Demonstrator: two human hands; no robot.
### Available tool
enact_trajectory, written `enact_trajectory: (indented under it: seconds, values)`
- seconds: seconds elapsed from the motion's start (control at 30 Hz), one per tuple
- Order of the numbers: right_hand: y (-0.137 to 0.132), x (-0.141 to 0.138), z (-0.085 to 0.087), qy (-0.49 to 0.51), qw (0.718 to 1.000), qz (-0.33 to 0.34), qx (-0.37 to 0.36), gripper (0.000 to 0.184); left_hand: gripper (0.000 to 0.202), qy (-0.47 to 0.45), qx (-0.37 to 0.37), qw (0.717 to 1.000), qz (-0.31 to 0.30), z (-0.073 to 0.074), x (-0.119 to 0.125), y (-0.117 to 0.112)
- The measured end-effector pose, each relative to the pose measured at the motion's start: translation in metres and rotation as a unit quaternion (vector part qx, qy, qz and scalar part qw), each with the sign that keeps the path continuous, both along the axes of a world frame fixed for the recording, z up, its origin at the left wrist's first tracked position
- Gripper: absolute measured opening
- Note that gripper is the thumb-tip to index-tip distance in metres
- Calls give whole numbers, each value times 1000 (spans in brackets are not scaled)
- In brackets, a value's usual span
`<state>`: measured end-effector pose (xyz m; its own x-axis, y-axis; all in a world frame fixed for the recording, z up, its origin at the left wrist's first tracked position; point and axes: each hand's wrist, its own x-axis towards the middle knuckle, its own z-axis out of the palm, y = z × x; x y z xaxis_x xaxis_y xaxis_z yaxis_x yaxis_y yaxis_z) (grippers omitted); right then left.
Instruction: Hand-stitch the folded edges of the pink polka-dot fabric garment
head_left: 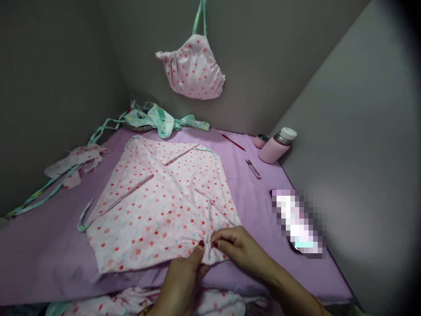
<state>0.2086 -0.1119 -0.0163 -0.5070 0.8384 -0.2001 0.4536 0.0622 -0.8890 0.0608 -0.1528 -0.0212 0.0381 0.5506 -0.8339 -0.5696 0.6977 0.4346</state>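
A pink cloth with red and teal dots [158, 202] lies spread on the purple table cover [256, 206]. My left hand [182, 281] and my right hand [238, 250] meet at its near right edge. Both hands are closed, pinching a gathered fold of the cloth between thumb and fingertips. More of the same dotted cloth [131, 305] hangs below the table's front edge, under my wrists.
A small dotted pouch [194, 68] hangs on the grey wall. Teal strips [158, 118] and pink scraps [74, 160] lie at the back left. A thread snip [253, 169], a red pencil [233, 142], a pink flask [276, 147] and a phone [299, 224] sit at the right.
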Motion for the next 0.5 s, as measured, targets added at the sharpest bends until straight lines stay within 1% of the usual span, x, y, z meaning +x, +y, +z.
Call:
enact_trajectory:
  seconds: [0.1,0.27,0.4,0.5]
  values:
    - [0,1,-2,-6,1000,-2,6,18,32,9,-11,1000,-3,2,-4,-2]
    - [-1,-1,1,-14,1000,7,7,17,43,88,-32,995,-41,0,-10,-6]
    - [-1,-2,4,-29,999,18,11,18,40,112,-36,992,-53,-1,-12,-7]
    - [-1,-3,7,-58,997,27,32,18,36,118,-8,991,-59,-1,-13,-6]
